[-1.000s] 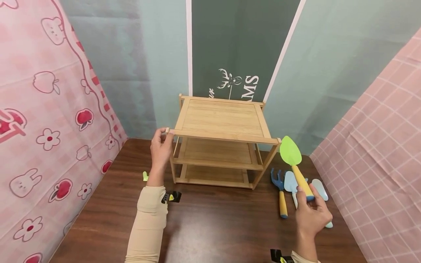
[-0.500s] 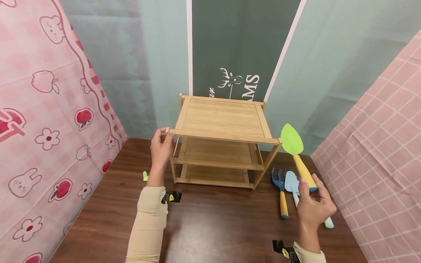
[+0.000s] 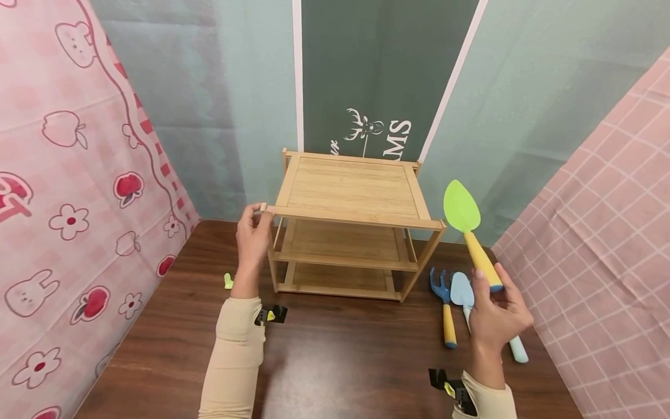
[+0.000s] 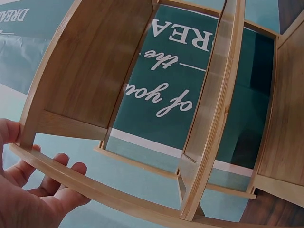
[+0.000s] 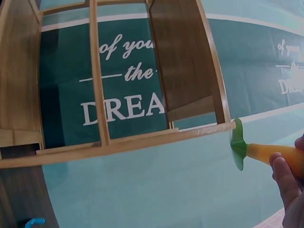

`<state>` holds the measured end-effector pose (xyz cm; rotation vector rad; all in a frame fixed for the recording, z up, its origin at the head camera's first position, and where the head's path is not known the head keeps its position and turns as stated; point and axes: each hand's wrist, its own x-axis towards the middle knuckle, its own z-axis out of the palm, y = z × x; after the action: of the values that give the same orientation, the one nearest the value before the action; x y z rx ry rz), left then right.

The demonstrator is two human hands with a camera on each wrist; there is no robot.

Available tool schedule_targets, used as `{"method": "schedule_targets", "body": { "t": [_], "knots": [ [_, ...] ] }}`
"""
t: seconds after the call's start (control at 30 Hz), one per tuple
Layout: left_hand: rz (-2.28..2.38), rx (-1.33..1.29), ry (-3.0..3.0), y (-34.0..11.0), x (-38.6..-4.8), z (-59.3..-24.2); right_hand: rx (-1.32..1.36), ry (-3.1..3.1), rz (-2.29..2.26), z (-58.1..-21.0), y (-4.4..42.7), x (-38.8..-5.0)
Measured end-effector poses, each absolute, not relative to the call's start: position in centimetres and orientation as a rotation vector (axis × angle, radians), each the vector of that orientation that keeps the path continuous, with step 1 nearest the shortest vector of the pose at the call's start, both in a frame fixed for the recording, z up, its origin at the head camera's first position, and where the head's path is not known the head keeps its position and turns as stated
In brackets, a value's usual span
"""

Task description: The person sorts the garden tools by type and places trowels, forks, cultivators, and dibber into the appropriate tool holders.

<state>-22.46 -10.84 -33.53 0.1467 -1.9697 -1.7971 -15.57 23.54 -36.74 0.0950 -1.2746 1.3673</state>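
My left hand (image 3: pixel 253 235) grips the front left corner of a three-tier wooden shelf (image 3: pixel 356 189); in the left wrist view its fingers (image 4: pixel 61 194) curl round the side post. By the handle end, my right hand (image 3: pixel 497 314) pinches a toy trowel (image 3: pixel 462 206) with a green blade and a yellow, blue-tipped handle. The blade points up, beside the shelf's front right corner. In the right wrist view the trowel (image 5: pixel 240 145) appears edge-on near the shelf's top corner; whether they touch I cannot tell.
On the table right of the shelf lie a blue hand fork (image 3: pixel 445 305) with a yellow handle and a light blue trowel (image 3: pixel 462 291). A pale handle end (image 3: pixel 518 349) shows past my right hand. Left lies a small green piece (image 3: pixel 228 281). Pink cloths hang at both sides.
My right hand has raised the green trowel, its blade now standing higher beside the shelf's top. The left hand keeps its hold on the shelf corner.
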Motion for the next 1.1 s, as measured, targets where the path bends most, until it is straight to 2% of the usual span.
{"method": "schedule_targets", "body": {
  "t": [0.13, 0.43, 0.8, 1.1],
  "knots": [
    [-1.796, 0.143, -1.969, -10.9, -22.4, -33.5, 0.117, -1.254, 1.389, -35.9, 22.7, -15.9],
    [-1.835, 0.152, -1.929, -11.9, -25.2, -36.6, 0.159, -1.269, 1.402, -35.6, 22.4, -17.3],
    [-1.792, 0.135, -1.921, -12.0, -25.3, -37.0, 0.166, -1.329, 1.374, -36.2, 22.8, -18.4],
    [-1.801, 0.132, -1.938, -11.9, -25.0, -36.8, 0.149, -1.428, 1.251, -34.4, 20.9, -18.4]
  ]
}}
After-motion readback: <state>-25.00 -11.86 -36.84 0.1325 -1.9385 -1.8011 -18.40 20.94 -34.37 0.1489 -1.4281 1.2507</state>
